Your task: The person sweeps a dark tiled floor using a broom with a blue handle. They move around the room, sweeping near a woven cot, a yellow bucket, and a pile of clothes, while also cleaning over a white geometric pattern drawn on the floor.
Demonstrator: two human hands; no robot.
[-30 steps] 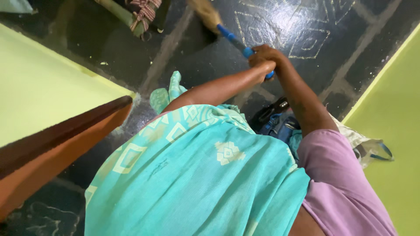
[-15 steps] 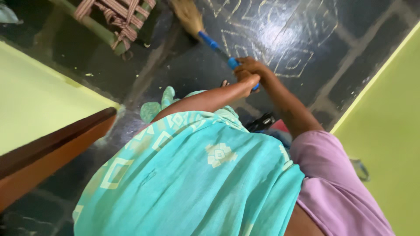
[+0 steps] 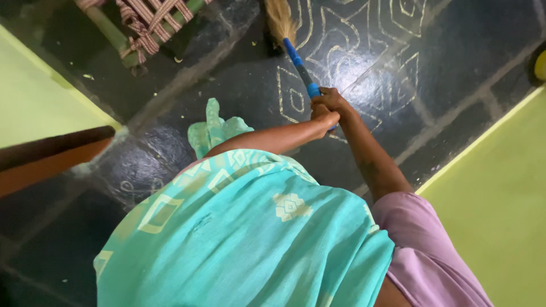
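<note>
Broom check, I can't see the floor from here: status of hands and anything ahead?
Both hands, left hand and right hand, shut on the broom handle. Bristles on dark floor. Woven cot off to the side, apart.

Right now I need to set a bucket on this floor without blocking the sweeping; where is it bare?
Bare dark floor lies between the broom and the green wall on the right. Another bare patch sits beside the wooden door frame. It is crowded around the woven cot, and where the left hand and right hand grip the handle.
</note>
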